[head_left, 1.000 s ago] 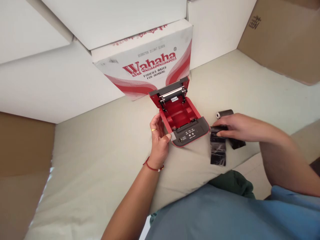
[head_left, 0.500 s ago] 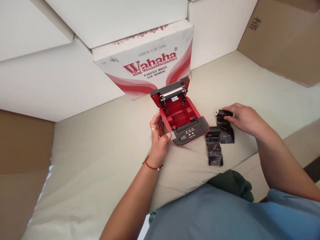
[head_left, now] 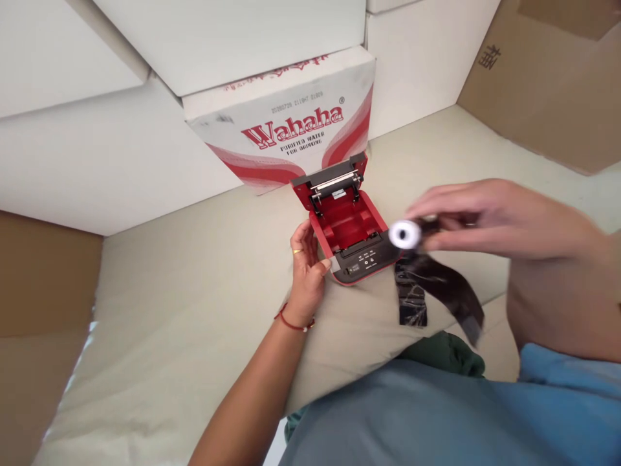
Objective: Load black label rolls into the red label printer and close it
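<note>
A small red and black printer (head_left: 361, 255) sits on the cloth with its lid raised and its red inner bay bare. My left hand (head_left: 306, 278) grips its left side, thumb on the front corner and fingers around the outer wall. Raised to the right of the printer, my right hand (head_left: 475, 213) is closed on a roll of black ribbon (head_left: 431, 225) with a white core end facing me. A loose tail of that ribbon hangs down and curls right. Beneath it lies another crinkled black ribbon piece (head_left: 412, 304), its upper end partly hidden. The right hand is blurred.
A Wahaha water carton (head_left: 295, 133) stands right behind the printer, against stacked white boxes (head_left: 130, 162). Brown cardboard (head_left: 538, 90) rises at the far right, and more (head_left: 43, 285) at the left. Light cloth (head_left: 194, 310) covers the surface up to my body.
My right hand has lifted the ribbon roll off the cloth and brought it left, toward the printer, turning its core end to me. The left hand and printer have stayed in place.
</note>
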Action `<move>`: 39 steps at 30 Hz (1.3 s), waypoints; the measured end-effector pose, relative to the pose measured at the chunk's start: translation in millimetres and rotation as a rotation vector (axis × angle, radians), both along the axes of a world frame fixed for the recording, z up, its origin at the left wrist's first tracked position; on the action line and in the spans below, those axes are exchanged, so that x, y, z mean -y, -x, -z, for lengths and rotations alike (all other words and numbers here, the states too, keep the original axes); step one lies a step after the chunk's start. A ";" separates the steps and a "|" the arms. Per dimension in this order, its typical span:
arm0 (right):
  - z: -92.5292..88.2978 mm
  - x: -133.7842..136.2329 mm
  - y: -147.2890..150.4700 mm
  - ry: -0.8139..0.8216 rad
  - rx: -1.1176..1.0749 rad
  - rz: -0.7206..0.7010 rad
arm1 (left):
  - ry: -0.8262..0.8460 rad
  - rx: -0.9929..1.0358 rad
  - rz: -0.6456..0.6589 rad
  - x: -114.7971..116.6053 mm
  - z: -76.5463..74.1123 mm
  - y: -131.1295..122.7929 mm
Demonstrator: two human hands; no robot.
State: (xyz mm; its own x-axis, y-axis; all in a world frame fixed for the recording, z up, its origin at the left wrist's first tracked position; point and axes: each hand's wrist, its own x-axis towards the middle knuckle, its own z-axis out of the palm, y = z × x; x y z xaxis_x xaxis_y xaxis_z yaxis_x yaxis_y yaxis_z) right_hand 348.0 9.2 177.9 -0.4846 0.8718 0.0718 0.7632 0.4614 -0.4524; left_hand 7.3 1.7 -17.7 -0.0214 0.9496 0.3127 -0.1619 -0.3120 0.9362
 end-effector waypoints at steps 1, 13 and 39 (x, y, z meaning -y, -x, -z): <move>3.8 -6.6 18.7 -0.004 0.011 -0.006 | -0.011 -0.016 0.000 -0.1 0.0 0.4; 39.8 -60.7 149.2 0.028 0.278 -0.048 | -0.002 0.017 0.011 -0.1 -2.3 -3.4; 87.2 37.1 75.4 -0.245 -0.253 -0.264 | -0.615 -0.671 -0.356 41.4 -30.1 -11.9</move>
